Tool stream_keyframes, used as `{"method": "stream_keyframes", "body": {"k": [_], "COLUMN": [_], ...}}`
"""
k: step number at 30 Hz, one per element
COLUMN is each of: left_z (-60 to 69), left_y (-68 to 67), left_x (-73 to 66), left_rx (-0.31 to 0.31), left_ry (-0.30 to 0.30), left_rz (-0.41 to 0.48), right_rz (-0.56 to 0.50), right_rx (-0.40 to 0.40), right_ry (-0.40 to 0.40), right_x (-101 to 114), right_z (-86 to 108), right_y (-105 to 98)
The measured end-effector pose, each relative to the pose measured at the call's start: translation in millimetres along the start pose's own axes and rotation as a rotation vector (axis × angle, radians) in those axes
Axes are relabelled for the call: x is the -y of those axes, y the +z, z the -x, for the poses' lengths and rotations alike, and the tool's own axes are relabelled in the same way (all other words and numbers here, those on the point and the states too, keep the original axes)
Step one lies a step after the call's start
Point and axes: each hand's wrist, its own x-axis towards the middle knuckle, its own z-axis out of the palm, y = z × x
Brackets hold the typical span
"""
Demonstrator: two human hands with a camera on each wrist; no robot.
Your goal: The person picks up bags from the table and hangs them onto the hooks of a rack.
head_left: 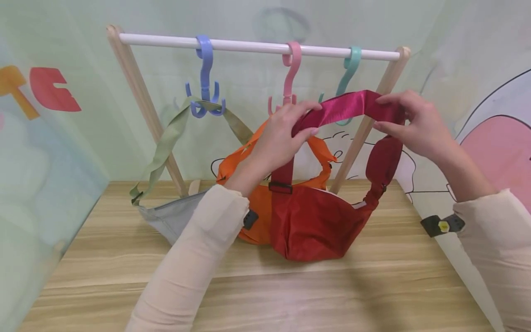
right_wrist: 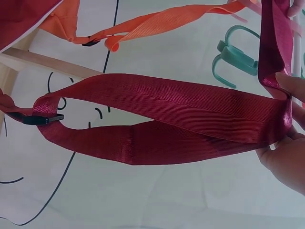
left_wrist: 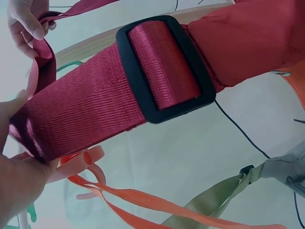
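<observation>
Between both hands a dark red bag (head_left: 319, 221) is held up by its wide strap (head_left: 340, 109), its lower part at the tabletop. My left hand (head_left: 282, 131) pinches the strap's left side, above a black slider buckle (left_wrist: 164, 69). On the strap's right side my right hand (head_left: 419, 121) grips it between thumb and fingers; the webbing hangs there in a loop (right_wrist: 157, 102). Just behind the strap is a green hook (head_left: 350, 69). An orange bag (head_left: 255, 212) sits behind the red one, its strap reaching up to a pink hook (head_left: 292, 69).
A white rod (head_left: 249, 45) on wooden legs (head_left: 143, 97) carries the hooks. From the blue hook (head_left: 204, 74) hangs a grey bag (head_left: 174, 214) by its olive strap (head_left: 166, 143). The wooden tabletop (head_left: 265, 295) stretches in front. Printed cloth walls (head_left: 41, 161) enclose the space.
</observation>
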Motion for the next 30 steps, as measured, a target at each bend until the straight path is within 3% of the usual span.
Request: {"method": "stream_keyframes", "body": {"k": [14, 30], "left_z": [-3.8, -6.2], "left_y": [-5.9, -9.3], "left_x": [0.0, 2.0], "left_rx": [0.027, 0.095], "left_ry": [-0.016, 0.015], "left_rz": [-0.031, -0.046], "right_rz": [0.013, 0.029], "right_rx": [0.001, -0.014], "right_ry": [-0.020, -0.023], "right_x": [3.7, 7.9], "right_z": [-4.3, -8.4], "right_y": [-2.7, -3.4]}}
